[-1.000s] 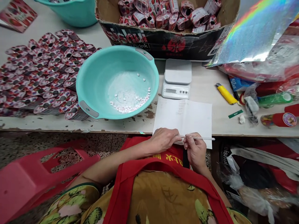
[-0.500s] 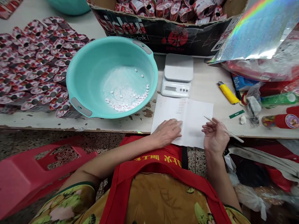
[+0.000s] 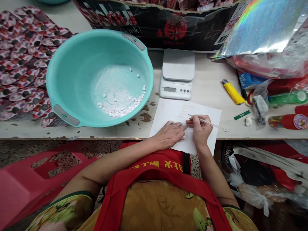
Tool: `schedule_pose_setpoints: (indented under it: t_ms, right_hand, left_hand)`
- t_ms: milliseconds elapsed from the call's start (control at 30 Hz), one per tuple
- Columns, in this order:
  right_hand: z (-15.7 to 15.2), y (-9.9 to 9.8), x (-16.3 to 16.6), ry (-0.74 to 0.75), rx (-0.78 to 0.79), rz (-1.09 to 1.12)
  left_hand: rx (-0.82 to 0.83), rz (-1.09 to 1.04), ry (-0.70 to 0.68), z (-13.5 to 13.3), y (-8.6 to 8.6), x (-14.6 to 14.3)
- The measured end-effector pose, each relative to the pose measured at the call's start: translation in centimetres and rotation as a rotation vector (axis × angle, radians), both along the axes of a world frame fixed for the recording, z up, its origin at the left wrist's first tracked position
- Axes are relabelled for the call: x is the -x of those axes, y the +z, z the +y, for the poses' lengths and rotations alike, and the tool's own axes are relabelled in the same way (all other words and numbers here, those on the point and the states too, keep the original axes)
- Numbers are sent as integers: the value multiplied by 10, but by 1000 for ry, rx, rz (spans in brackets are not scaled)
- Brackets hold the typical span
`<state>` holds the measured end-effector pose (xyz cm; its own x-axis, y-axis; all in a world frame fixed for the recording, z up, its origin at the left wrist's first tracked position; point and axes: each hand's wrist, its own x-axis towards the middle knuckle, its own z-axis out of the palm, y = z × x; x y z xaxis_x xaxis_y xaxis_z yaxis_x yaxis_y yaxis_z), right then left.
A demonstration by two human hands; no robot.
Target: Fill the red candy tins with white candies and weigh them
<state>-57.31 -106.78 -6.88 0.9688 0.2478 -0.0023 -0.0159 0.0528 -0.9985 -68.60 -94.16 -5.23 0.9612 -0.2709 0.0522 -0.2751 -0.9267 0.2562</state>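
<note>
My left hand (image 3: 169,134) lies flat on a white sheet of paper (image 3: 207,113) at the table's front edge, fingers stretched out. In my right hand (image 3: 201,130) is a slim pen (image 3: 215,125), gripped between thumb and fingers. Its tip is at the paper, close to faint reddish handwriting (image 3: 186,110). Just beyond the paper stands a white digital scale (image 3: 178,75) with nothing on its plate. To the left, a large teal basin (image 3: 72,64) holds small whitish tablets (image 3: 117,112) and white powder.
Many printed packs with round holes (image 3: 21,64) stand in rows at left. A black carton (image 3: 149,29) of similar packs is behind. At right lie a yellow box cutter (image 3: 233,92), a green strip (image 3: 242,115), a red-capped jar (image 3: 287,122) and plastic bags. A pink stool (image 3: 21,183) stands lower left.
My right hand has moved left with the pen, from beside the paper's right edge onto the writing. My left hand stays on the sheet. The view has shifted slightly.
</note>
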Motion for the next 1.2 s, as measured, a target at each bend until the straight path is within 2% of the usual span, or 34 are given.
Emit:
schedule_pose_setpoints:
  t_ms: [233,433,567,767,933,1200]
  right_hand:
    - [-1,-5,2,35,87,-79]
    - [-2,-5,3,37,89,-62]
    - [-6,-9,7,37,124,-139]
    - [-12,-12,18,53,283,-320]
    - [-15,-14,22,120,368,-415]
    - [-18,-19,23,82,445,-335]
  left_hand:
    - [109,-69,-30,7,-2,-1]
    - [25,-209,10,11,-2,2]
    - [-40,-303,-5,13,-3,2]
    - [-30,-332,46,15,-3,3]
    - [-58,-292,80,14,-3,3]
    - [-57,-309,78,14,-2,5]
